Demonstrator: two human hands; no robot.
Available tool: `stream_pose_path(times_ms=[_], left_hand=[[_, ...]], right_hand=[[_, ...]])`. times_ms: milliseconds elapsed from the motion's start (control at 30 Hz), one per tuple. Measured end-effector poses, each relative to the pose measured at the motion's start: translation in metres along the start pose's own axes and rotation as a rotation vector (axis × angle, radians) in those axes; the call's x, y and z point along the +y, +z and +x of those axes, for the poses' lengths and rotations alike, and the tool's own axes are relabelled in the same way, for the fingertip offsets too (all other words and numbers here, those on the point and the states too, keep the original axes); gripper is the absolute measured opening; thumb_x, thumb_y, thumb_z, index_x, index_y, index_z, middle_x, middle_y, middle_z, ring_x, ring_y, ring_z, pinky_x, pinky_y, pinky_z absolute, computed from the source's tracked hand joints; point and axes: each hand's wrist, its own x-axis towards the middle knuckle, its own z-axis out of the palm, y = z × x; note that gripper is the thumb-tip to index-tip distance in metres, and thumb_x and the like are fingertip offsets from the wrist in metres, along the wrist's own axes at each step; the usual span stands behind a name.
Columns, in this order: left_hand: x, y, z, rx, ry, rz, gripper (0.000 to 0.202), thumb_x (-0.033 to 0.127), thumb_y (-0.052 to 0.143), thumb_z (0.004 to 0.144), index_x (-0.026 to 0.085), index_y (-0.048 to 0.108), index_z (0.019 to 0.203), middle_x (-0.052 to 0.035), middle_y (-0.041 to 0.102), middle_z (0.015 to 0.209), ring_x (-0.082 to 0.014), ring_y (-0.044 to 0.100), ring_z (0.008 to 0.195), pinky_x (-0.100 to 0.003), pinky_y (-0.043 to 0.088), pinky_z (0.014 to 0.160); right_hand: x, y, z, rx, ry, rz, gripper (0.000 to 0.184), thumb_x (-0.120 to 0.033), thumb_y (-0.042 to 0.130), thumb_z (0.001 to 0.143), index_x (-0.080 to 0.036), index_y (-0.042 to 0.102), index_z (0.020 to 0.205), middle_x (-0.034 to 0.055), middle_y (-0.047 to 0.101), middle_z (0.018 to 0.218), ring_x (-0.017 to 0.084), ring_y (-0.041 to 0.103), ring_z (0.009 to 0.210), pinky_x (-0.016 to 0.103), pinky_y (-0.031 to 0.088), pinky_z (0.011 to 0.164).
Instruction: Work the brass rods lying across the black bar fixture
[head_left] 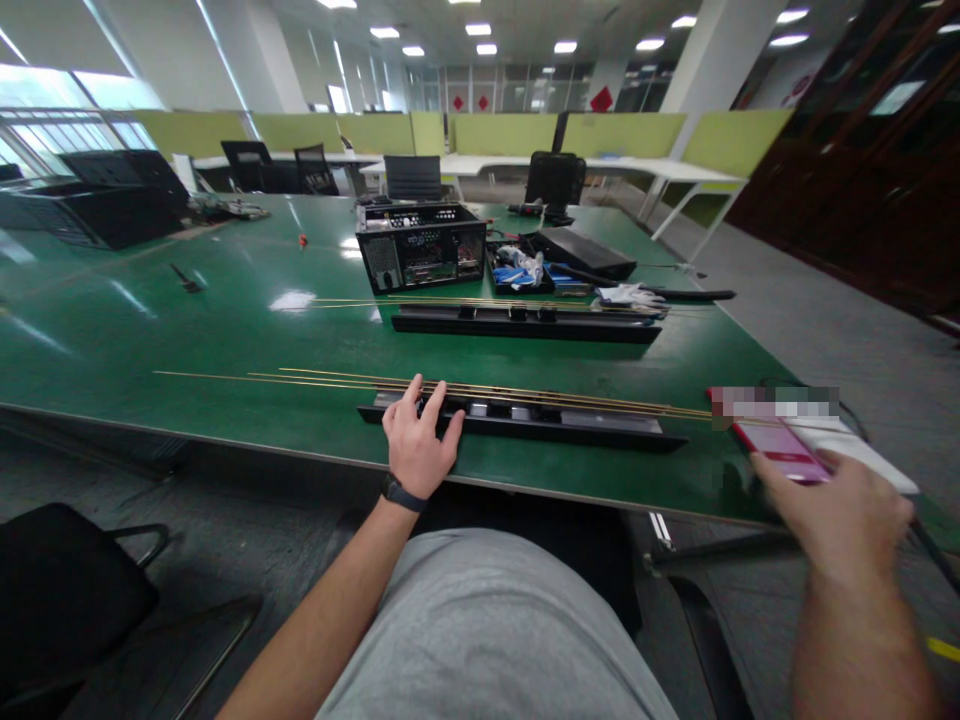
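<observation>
Rods lie along black rail; left hand rests on them, unclenched; right hand grasps pink phone.

Big glossy green table, lights glaring off it. Long black channel near front edge, matching rear channel behind it. Opened PC case farther back, small black tray just beside. Far left, bulky black case. Also tiny red bit and dark pointy thing, too blurry to name, tbh.
</observation>
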Motion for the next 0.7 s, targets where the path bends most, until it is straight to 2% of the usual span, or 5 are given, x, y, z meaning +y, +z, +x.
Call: stream_pose_path(times_ms=[67,167,267,400,700], left_hand=[[0.000,0.000,0.000,0.004,0.004,0.012,0.049,0.048,0.068,0.105,0.022,0.074,0.146,-0.0239,0.061,0.164,-0.0366,0.069,0.138,-0.054,0.046,0.119],[0.001,-0.001,0.000,0.016,0.012,0.026,0.048,0.047,0.068,0.105,0.023,0.074,0.145,-0.0234,0.062,0.163,-0.0359,0.069,0.138,-0.053,0.046,0.118],[0.001,-0.001,0.000,0.020,0.015,0.023,0.048,0.047,0.068,0.105,0.022,0.074,0.145,-0.0233,0.062,0.163,-0.0361,0.069,0.138,-0.054,0.046,0.119],[0.001,-0.001,0.001,0.023,0.015,0.021,0.048,0.048,0.068,0.105,0.023,0.075,0.145,-0.0231,0.062,0.163,-0.0358,0.070,0.136,-0.053,0.046,0.118],[0.001,0.000,0.000,0.039,0.034,0.018,0.047,0.047,0.068,0.106,0.022,0.074,0.145,-0.0239,0.062,0.163,-0.0360,0.071,0.135,-0.053,0.046,0.118]], right_hand=[[-0.016,-0.005,-0.015,0.086,-0.027,0.063,0.076,-0.068,0.062,0.087,-0.007,0.078,0.130,0.0323,0.072,0.127,0.051,0.064,0.130,0.062,0.046,0.116],[-0.042,-0.008,-0.040,0.122,0.036,0.349,0.058,-0.059,0.067,0.085,-0.015,0.082,0.120,0.0194,0.077,0.110,0.039,0.072,0.111,0.055,0.053,0.108],[-0.069,-0.009,-0.055,-0.017,0.190,0.795,0.049,-0.059,0.077,0.078,-0.017,0.080,0.105,0.0099,0.076,0.095,0.024,0.071,0.086,0.037,0.058,0.077],[-0.101,-0.017,-0.055,-0.276,0.367,1.270,0.040,-0.049,0.084,0.077,-0.014,0.073,0.095,0.0074,0.072,0.089,0.011,0.059,0.066,0.017,0.037,0.046],[-0.125,-0.025,-0.038,-0.398,0.560,1.411,0.014,-0.017,0.076,0.090,-0.016,0.063,0.085,-0.0014,0.059,0.075,0.004,0.043,0.045,0.015,0.020,0.034]])
